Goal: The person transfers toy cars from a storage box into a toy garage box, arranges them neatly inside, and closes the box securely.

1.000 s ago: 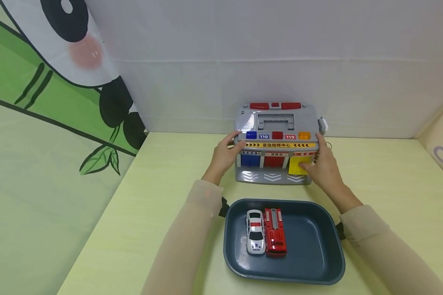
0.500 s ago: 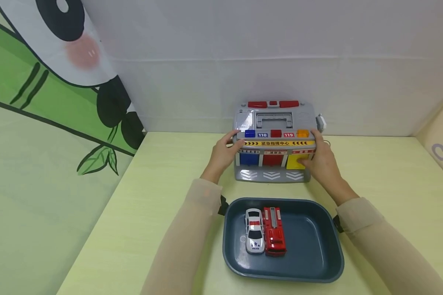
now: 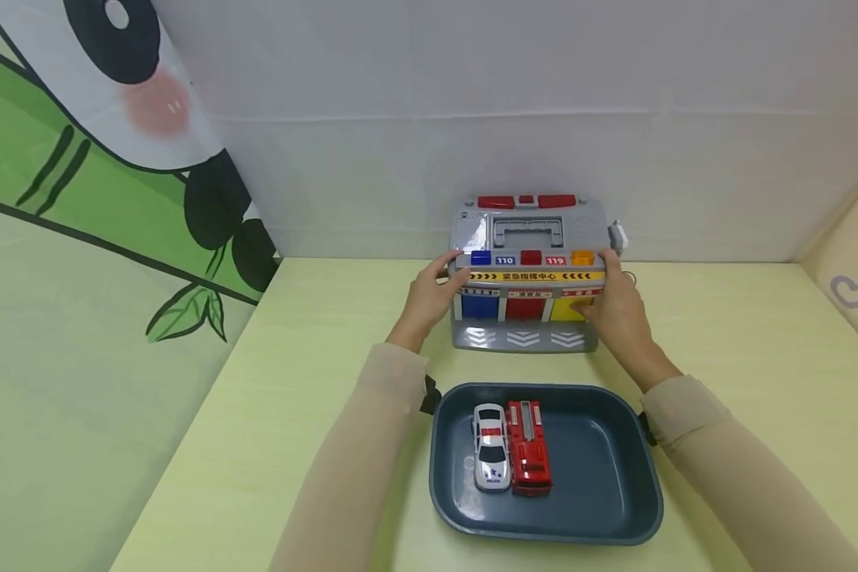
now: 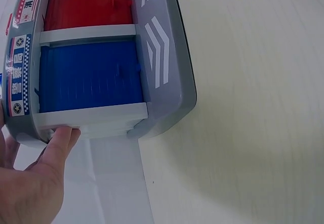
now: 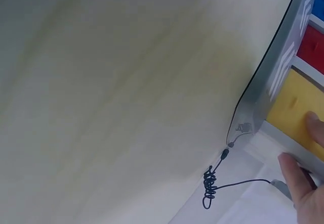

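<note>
L hand (image 3: 427, 300) & R hand (image 3: 624, 316) holding toy garage (image 3: 528, 276), lt ylw tbl (image 3: 322, 365), wht backdrop (image 3: 429, 159) behind

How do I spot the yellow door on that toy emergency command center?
Near the back of the pale table, find the grey toy emergency command center. Across its front run a blue door, a red door and the yellow door. Yours is rightmost, the only one the right hand partly covers.

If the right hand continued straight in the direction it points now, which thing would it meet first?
Most likely the toy garage: the right hand seems to touch its right end, thumb at the yellow door.
</note>
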Tool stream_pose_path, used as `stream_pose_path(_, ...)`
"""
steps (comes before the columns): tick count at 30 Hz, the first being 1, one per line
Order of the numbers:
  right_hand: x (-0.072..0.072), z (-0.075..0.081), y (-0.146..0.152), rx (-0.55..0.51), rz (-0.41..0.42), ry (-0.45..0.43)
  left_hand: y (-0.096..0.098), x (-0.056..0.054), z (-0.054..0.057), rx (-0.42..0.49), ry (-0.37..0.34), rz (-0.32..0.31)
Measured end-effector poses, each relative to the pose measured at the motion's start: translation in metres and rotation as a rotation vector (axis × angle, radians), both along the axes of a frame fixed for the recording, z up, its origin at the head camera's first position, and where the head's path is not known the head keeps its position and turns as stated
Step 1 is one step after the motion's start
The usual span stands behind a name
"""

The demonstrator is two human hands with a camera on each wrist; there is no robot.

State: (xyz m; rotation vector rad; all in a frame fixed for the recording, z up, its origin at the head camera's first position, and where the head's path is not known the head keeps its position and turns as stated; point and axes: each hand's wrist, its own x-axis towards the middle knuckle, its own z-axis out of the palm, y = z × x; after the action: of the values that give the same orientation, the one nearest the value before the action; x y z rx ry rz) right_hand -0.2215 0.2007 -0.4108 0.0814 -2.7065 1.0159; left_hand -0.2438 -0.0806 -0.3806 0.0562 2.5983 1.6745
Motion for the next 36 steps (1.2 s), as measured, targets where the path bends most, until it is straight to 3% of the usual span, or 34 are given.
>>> stream_pose_path(13, -0.003, -0.002, -0.005, 0.004, 0.004, 0.021, -0.004, -0.002, -0.001, -0.005, -0.007, 0.006)
stream_pose_path(26, 0.004, 0.004, -0.004, -0.024, -0.022, -0.082, -0.001, -0.001, -0.003, -0.001, -0.014, 0.012)
stream_pose_path(36, 0.011, 0.014, -0.008, 0.074, -0.015, 0.040, 0.000, 0.001, 0.001, 0.005, -0.012, 0.012)
